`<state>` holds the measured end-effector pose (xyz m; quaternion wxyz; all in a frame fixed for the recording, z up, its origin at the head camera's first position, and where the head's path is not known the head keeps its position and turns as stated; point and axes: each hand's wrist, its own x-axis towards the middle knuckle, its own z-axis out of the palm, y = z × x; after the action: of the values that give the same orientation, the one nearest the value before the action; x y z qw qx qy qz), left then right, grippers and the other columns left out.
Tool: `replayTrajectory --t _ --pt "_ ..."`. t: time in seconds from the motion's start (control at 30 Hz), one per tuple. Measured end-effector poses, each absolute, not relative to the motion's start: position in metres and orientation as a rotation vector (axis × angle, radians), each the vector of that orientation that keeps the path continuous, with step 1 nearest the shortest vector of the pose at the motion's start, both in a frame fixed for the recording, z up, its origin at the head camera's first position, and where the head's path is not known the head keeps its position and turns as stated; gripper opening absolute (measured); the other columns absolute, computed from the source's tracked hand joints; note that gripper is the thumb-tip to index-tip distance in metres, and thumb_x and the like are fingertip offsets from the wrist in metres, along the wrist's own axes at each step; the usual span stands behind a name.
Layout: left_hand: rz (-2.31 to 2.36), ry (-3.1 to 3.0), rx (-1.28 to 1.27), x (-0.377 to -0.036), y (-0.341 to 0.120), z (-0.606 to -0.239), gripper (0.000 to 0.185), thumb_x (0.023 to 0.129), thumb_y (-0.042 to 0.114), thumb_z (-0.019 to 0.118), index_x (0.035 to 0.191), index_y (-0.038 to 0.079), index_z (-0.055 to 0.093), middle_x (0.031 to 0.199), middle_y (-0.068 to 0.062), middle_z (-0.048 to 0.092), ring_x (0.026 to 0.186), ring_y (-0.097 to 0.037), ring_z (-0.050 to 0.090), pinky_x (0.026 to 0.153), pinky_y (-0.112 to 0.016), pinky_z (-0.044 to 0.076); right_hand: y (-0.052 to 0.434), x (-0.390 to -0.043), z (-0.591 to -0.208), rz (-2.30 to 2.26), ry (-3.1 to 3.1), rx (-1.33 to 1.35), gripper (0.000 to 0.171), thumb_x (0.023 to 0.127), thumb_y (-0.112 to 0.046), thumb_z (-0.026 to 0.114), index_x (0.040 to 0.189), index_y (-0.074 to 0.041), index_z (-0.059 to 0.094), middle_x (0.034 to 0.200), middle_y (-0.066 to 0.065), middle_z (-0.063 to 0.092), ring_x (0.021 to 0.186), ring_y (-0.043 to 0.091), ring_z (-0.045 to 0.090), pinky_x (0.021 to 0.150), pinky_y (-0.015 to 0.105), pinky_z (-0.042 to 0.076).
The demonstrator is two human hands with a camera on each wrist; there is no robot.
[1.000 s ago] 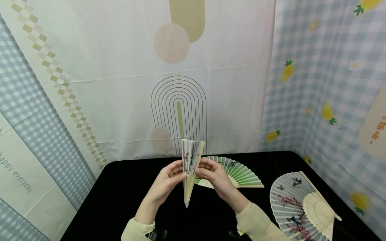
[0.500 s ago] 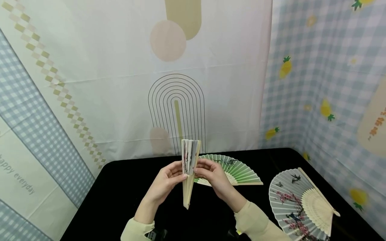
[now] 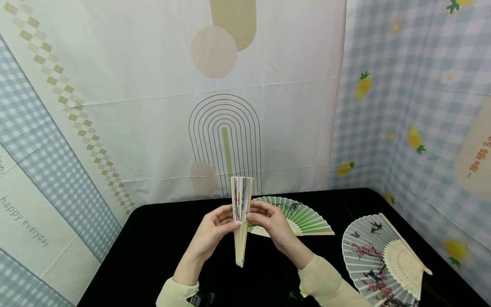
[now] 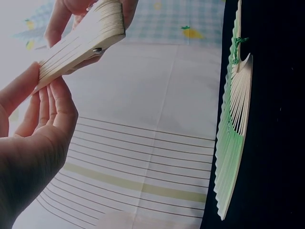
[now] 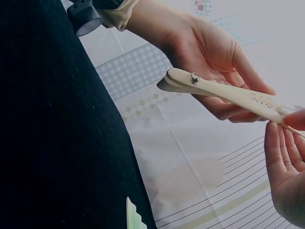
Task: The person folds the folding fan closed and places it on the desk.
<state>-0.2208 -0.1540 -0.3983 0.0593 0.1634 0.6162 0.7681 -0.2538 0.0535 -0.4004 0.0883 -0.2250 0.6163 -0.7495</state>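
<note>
Both hands hold a nearly folded hand fan (image 3: 242,199) upright above the table, its pale leaf at the top and its bamboo ribs narrowing to the bottom. My left hand (image 3: 212,233) pinches one side between thumb and fingers. On the opposite side, my right hand (image 3: 277,227) pinches the other edge. The metal rivet joining the ribs (image 5: 196,78) shows in the right wrist view. Dark and reddish painted marks streak the narrow leaf. Behind the right hand, a spread green fan (image 3: 308,217) is partly covered by that hand.
A spread grey fan with pink blossoms and birds (image 3: 366,251) lies at the right side of the black table (image 3: 165,238). Its lower edge leaves the head view. A white printed cloth (image 3: 299,140) hangs behind the table, with blue checked cloth (image 3: 383,98) to the right.
The held fan's leaf has narrowed as the hands drew slightly together. Its lower end has swung a little to the right. The other two fans stay in place.
</note>
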Motion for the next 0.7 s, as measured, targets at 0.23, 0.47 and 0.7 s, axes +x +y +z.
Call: replayTrajectory --t 0.23,0.47,0.7 --pt "2.35 1.889 0.469 -0.22 -0.1513 -0.3964 0.055 0.094 0.002 0.069 0.143 -0.006 0.049 0.117 -0.007 0.068 0.101 -0.019 0.069 0.082 -0.03 0.058 0.0553 -0.2545 -0.4004 -2.223 1.775 -0.714 0.049 0.097 -0.011 0.067 0.14 0.009 0.053 0.112 0.006 0.069 0.101 0.017 0.067 0.091 0.037 0.056" --pt "2.364 1.928 0.448 -0.221 -0.1497 -0.3949 0.052 0.093 0.002 0.07 0.141 -0.005 0.051 0.117 -0.01 0.068 0.099 -0.02 0.069 0.082 -0.031 0.058 0.0541 -0.2538 -0.4002 -2.219 1.77 -0.75 0.052 0.095 -0.008 0.069 0.142 0.006 0.052 0.113 0.007 0.069 0.103 0.017 0.065 0.095 0.036 0.054" --pt "2.355 1.997 0.408 -0.2212 -0.1471 -0.3945 0.05 0.092 0.002 0.071 0.139 -0.007 0.053 0.111 -0.01 0.068 0.095 -0.019 0.069 0.081 -0.031 0.058 0.0506 -0.2509 -0.3974 -2.212 1.883 -0.678 0.052 0.092 -0.011 0.074 0.139 0.002 0.057 0.11 0.008 0.069 0.099 0.018 0.065 0.092 0.035 0.056"
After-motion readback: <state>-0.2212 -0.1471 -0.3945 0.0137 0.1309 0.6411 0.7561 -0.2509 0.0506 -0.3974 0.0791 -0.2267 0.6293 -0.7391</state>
